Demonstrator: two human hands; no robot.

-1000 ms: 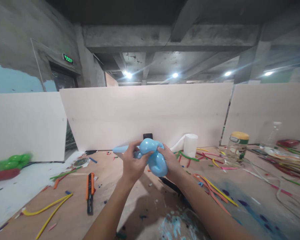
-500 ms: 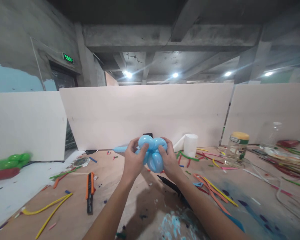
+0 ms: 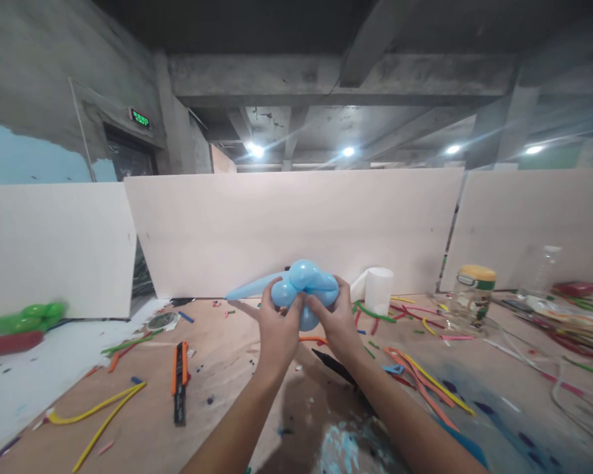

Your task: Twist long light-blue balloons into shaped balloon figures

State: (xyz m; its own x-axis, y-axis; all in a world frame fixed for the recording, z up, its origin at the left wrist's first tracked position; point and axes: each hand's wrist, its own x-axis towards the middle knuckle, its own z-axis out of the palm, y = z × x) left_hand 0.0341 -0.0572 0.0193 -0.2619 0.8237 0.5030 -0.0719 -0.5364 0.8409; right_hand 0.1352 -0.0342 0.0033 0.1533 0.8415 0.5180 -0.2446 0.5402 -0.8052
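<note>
Two hands, one blue balloon [image 3: 304, 273]: your left hand [image 3: 279, 336] and right hand [image 3: 340, 322] both pinch it above the table [image 3: 227, 359]. Seemingly four bubbles [image 3: 283, 293]; fingers hide parts. One cutter [image 3: 180, 382], one white roll [image 3: 379, 291]. Versus half a second ago: bubbles turned, thumbs [image 3: 318, 309] closer together, more tail [image 3: 257, 287] showing.

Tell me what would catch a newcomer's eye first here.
Probably the shiny blue balloon, twisted into bubbles and held in the left hand and right hand near mid-view, its tail pointing left. Next, likely the green exit sign glowing at upper left, and the yellow-lidded bottle standing on the table at right.
</note>
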